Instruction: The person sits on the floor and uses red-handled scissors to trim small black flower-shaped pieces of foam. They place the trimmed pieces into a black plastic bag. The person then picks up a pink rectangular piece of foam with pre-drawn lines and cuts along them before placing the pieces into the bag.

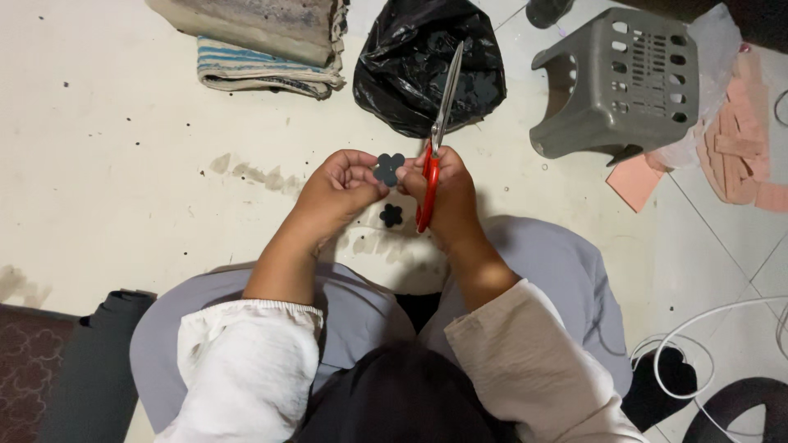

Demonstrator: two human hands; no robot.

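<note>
My left hand (pixel 341 187) pinches a small dark flower-shaped cutout (pixel 389 168) between its fingertips. My right hand (pixel 443 193) grips red-handled scissors (pixel 437 135), whose long metal blades point up and away, closed or nearly closed. The two hands meet just above the floor in front of my knees. A second dark flower-shaped piece (pixel 391 216) lies on the pale floor just below the hands.
A black plastic bag (pixel 410 70) sits on the floor beyond the scissors. A grey plastic stool (pixel 624 82) lies tipped at right beside pink sheet pieces (pixel 739 148). Folded cloths (pixel 263 49) lie at top left. A white cable (pixel 706 328) curls at lower right.
</note>
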